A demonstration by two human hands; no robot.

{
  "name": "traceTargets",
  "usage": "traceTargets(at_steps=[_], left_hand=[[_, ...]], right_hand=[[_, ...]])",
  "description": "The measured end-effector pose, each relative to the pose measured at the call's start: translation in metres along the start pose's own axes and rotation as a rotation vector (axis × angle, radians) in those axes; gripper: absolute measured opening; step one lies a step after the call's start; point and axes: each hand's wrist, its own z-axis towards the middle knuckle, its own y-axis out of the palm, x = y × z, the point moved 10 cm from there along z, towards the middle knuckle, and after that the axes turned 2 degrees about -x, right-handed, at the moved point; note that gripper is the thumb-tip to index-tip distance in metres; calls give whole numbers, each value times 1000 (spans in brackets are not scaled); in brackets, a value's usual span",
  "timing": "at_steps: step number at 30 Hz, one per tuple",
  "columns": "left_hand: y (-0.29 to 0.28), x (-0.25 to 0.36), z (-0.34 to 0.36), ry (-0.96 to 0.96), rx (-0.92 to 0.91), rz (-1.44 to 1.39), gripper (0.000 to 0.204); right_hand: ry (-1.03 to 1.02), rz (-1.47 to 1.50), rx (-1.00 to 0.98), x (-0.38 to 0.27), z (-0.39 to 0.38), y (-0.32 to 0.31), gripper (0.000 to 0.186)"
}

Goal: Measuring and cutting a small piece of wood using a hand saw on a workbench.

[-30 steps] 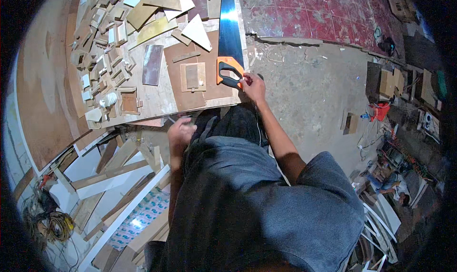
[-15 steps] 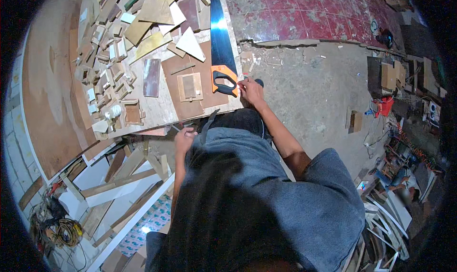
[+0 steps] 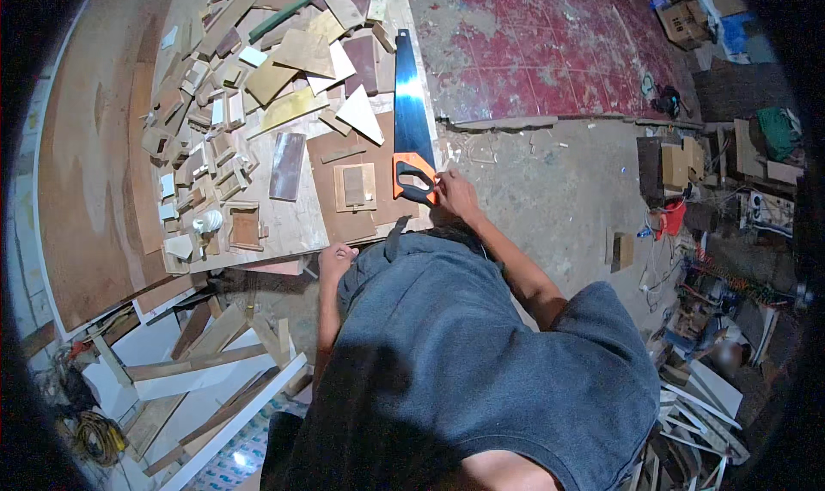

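Observation:
A hand saw (image 3: 413, 104) with a long shiny blade and an orange-and-black handle lies along the right edge of the worktable (image 3: 296, 225). My right hand (image 3: 456, 194) is at that edge, its bent fingertips against or just beside the saw handle; what they grip, if anything, is hidden. At the table's front edge, close to my body, my left hand (image 3: 336, 258) is curled closed, and I cannot make out what is inside it. Left of the saw, a small framed wooden panel (image 3: 354, 187) lies on a brown board (image 3: 391, 213). A dark glossy wooden strip (image 3: 287, 166) is farther left.
Many small wooden offcuts (image 3: 225, 160) crowd the table's left side, with a white spiral bulb (image 3: 207, 222) and a small open wooden box (image 3: 245, 226). Larger scraps (image 3: 202, 362) are piled below left. Cables and tools (image 3: 713, 276) clutter the floor at right.
The view has shifted, so the table sits lower in it. A thin grey rod that showed at my left hand is out of sight. My right hand stays by the saw handle.

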Motion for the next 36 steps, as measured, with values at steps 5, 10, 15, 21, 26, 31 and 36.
traceTargets(at_steps=[5,10,15,21,26,31,36], left_hand=[[-4,20,2,33,-50,-158,19],[-19,17,-3,-33,-140,-139,31],[-35,-14,-14,26,-18,-383,25],[-39,-44,-50,-82,15,-448,28],[-34,-34,-46,-16,74,-454,38],[-2,54,-16,87,53,-122,37],[50,130,-3,249,45,154,33]], right_hand=[[-218,-124,-152,-59,6,28,42],[-127,-386,-311,-71,25,63,53],[67,-404,-165,-47,35,60,53],[49,-478,-277,-57,42,63,26],[-86,-489,-264,-58,39,62,37],[-218,-339,-260,-39,40,66,42],[-306,-291,-259,-53,38,64,49]])
